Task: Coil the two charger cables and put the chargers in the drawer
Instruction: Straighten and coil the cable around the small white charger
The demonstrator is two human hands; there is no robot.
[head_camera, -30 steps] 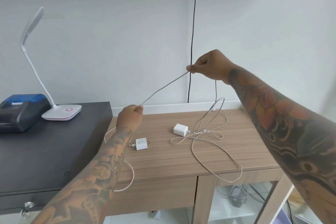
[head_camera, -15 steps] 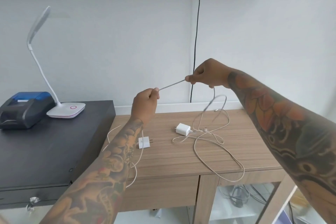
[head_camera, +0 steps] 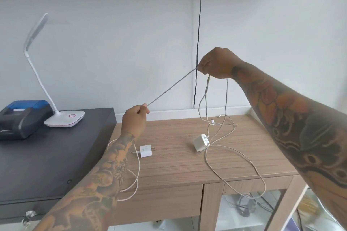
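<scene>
Two white charger plugs sit on the wooden table [head_camera: 169, 167]: the left charger [head_camera: 145, 151] lies flat, and the right charger [head_camera: 201, 142] is tipped up, tugged by tangled cable. My left hand [head_camera: 135, 118] pinches a grey-white cable [head_camera: 172, 85] that runs taut up to my right hand [head_camera: 217, 64], raised above the table. Loops hang from my right hand down to the tangle beside the right charger. More cable [head_camera: 244, 163] trails over the table's front edge. The drawer front [head_camera: 159, 204] under the tabletop is shut.
A black cabinet [head_camera: 47, 155] stands to the left, carrying a white desk lamp [head_camera: 64, 118] and a blue-black printer [head_camera: 22, 118]. A black cord [head_camera: 198, 43] runs down the wall. Below the table on the right, a glass-fronted compartment [head_camera: 247, 210] holds more cables.
My hands have moved apart again, the right one rising and the left dropping, so the cable between them is longer. A loop now hangs from my right hand and the right charger has tipped up.
</scene>
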